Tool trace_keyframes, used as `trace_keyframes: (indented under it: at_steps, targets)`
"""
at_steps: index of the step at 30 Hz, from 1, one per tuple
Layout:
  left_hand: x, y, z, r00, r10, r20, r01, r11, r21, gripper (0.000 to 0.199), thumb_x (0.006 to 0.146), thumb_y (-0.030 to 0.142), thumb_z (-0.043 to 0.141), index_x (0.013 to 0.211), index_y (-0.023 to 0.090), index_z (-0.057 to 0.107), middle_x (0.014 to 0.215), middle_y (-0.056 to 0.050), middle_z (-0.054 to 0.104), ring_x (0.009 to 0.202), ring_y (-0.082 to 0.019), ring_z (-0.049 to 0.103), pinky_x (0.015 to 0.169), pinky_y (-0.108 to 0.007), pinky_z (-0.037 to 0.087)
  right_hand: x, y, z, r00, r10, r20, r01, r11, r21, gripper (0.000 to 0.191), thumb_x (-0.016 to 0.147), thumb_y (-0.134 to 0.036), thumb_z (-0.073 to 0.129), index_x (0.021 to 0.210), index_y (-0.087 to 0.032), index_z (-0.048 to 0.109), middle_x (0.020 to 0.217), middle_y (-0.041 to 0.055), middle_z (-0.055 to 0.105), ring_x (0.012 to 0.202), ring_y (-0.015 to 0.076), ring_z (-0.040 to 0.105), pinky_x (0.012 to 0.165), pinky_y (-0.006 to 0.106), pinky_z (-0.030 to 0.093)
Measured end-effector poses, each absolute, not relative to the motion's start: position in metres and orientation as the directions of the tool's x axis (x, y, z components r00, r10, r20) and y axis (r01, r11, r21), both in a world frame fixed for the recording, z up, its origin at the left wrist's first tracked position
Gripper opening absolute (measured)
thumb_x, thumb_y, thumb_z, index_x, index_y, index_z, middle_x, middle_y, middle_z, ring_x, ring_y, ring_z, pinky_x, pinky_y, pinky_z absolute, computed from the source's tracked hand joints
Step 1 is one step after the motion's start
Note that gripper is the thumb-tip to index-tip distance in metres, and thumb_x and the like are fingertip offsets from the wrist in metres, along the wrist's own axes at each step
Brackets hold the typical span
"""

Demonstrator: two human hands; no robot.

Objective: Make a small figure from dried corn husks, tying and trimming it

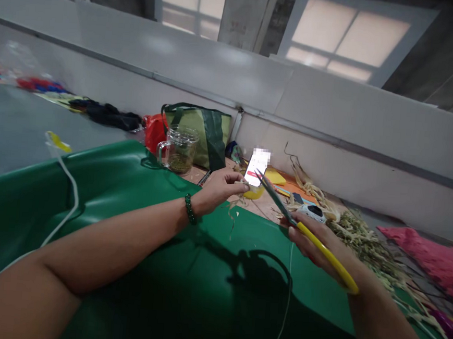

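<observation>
My left hand (219,190), with a dark green bead bracelet (190,209) at its wrist, is closed in a pinch. Thin, pale dry strands (232,217) hang below its fingertips over the green sheet (154,284). In my right hand (319,237) is a pair of scissors (320,247) with yellow handles. Their blades point up and left, towards the lit phone (255,169), and look nearly closed. The phone leans behind my left fingertips, above a yellow object (254,192). A white device with a dark round face (312,213) shows just behind my right hand.
A glass mug (180,153) stands before a green bag (217,132) and a red bag (153,132). Dried plant stalks (356,237) lie at right, near pink cloth (431,253). A white cable (73,199) crosses the sheet at left. A wall closes the back.
</observation>
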State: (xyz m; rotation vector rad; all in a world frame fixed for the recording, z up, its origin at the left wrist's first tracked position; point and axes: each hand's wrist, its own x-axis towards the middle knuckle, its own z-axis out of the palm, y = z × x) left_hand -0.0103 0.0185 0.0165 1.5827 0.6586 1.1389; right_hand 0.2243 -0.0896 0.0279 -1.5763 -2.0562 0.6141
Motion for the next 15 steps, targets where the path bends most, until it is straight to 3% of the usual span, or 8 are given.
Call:
trace_keyframes:
  at_steps: [2, 6, 15]
  targets:
    - [-0.011, 0.019, 0.016, 0.400, 0.850, 0.343, -0.123, -0.321, 0.939, 0.017, 0.062, 0.029, 0.066, 0.062, 0.015, 0.058, 0.065, 0.000, 0.052, 0.064, -0.010, 0.046, 0.062, -0.023, 0.038, 0.224, -0.091, 0.030, -0.256, 0.963, 0.087, 0.782, 0.259, -0.567, 0.045, 0.087, -0.064, 0.044, 0.091, -0.021, 0.057, 0.068, 0.0027, 0.054, 0.047, 0.0101, 0.044, 0.039, 0.023, 0.036]
    - [-0.009, 0.021, 0.015, 0.413, 0.851, 0.325, -0.124, -0.301, 0.945, 0.016, 0.061, 0.029, 0.065, 0.062, 0.015, 0.059, 0.063, 0.001, 0.051, 0.063, -0.011, 0.047, 0.062, -0.023, 0.037, 0.222, -0.095, 0.030, -0.286, 0.958, 0.011, 0.724, 0.224, -0.653, 0.049, 0.088, -0.068, 0.039, 0.081, -0.021, 0.052, 0.054, -0.0036, 0.041, 0.039, 0.0075, 0.035, 0.034, 0.021, 0.029]
    - [-0.009, 0.021, 0.018, 0.393, 0.881, 0.265, -0.112, -0.241, 0.964, 0.011, 0.062, 0.022, 0.065, 0.059, 0.013, 0.059, 0.062, 0.001, 0.054, 0.062, -0.010, 0.047, 0.063, -0.023, 0.035, 0.213, -0.106, 0.037, -0.254, 0.966, -0.056, 0.692, 0.141, -0.708, 0.050, 0.086, -0.068, 0.043, 0.073, -0.020, 0.047, 0.056, -0.0036, 0.044, 0.038, 0.0046, 0.038, 0.032, 0.017, 0.028]
